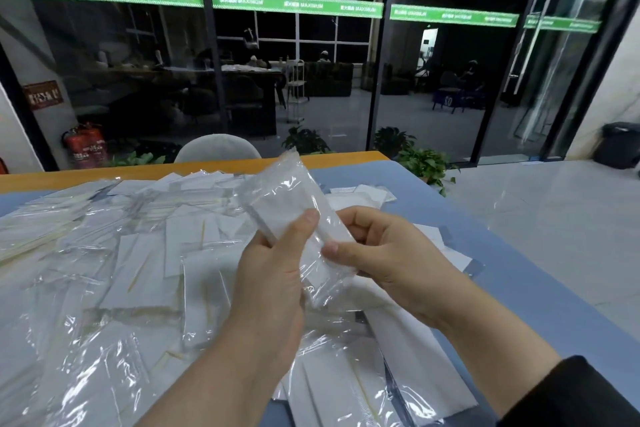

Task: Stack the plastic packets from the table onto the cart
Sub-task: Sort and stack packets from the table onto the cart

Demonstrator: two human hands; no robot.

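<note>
Held packet (294, 218) is up off the table (512, 270), tilted, top toward 11 o'clock. Left hand (273, 274) pinches its left edge, right hand (384, 253) pinches the right: likely squaring it before stacking. Loose packets (138, 270) cover the table from 7 to 12 o'clock, overlapping. Bare blue edge at 3 o'clock, open floor (554, 211) beyond. No cart in view; can't tell which way it goes.

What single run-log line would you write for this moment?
stage: packet lifted | hands: left hand and right hand pinch one plastic packet | loose packets on table | cart: not in view
</note>
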